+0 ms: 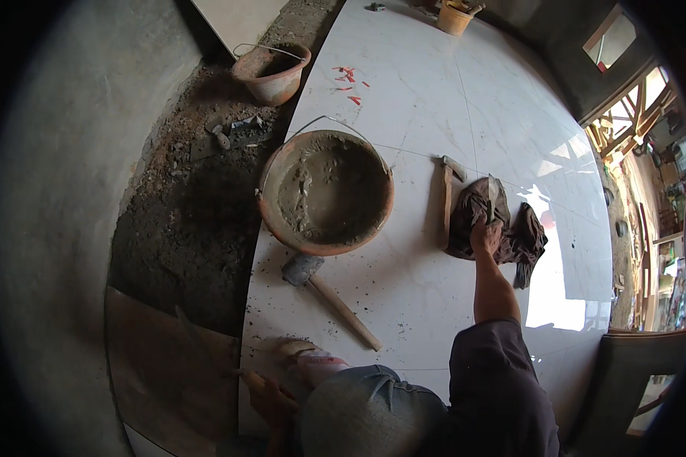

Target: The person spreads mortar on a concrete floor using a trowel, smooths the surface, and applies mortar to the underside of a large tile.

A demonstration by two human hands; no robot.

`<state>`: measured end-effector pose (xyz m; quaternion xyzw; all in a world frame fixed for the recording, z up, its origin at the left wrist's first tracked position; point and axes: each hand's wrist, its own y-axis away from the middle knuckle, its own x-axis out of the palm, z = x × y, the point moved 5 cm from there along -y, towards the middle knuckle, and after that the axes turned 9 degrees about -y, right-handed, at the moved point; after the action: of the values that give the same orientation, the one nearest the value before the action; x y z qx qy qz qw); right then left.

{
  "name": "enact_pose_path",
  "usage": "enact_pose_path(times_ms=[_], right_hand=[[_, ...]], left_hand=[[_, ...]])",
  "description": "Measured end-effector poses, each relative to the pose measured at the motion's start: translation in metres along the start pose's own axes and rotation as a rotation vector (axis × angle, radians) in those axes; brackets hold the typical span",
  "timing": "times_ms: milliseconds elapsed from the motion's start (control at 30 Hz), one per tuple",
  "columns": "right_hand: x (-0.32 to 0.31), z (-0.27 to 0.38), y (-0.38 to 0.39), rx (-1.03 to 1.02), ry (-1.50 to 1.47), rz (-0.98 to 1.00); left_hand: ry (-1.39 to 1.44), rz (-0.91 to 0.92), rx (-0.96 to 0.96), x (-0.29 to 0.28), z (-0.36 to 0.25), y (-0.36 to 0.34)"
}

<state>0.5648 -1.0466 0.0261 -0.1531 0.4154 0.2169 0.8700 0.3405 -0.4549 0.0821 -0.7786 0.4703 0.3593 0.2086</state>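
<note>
My right hand (488, 235) rests on a crumpled dark brown cloth (467, 242), its fingers closed on a flat metal blade (492, 192) that points away from me; the kind of tool is hard to tell. Low at the left, my left hand (268, 404) is wrapped round the yellowish handle of a trowel (280, 392). The trowel's blade looks thin and blurred over a brown tile (168, 373). Left of the cloth lies a hammer (446, 202) with a wooden handle. Nearer to me is a mallet (343, 308) with a dark head.
A bucket of wet mortar (331, 190) stands on the glossy white tiles (411, 99). Farther back is a smaller bucket (273, 84) on bare dirt (183, 221), near another trowel (219, 137). Red clips (347, 74) lie scattered on the tiles. A yellow bucket (455, 18) stands at the far end.
</note>
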Motion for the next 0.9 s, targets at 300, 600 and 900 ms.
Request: enact_pose_path(times_ms=[300,600,900], right_hand=[[-0.047,0.005,0.098,0.545,-1.088,0.689],[-0.09,0.01,0.203,0.96,-1.01,1.077],[-0.152,0.374,-0.179,0.043,-1.344,0.332]], left_hand=[[-0.232,-0.021,0.21,0.026,0.046,-0.018],[0.222,-0.127,0.053,0.042,0.056,-0.039],[0.007,-0.099,0.065,-0.001,0.069,-0.043]])
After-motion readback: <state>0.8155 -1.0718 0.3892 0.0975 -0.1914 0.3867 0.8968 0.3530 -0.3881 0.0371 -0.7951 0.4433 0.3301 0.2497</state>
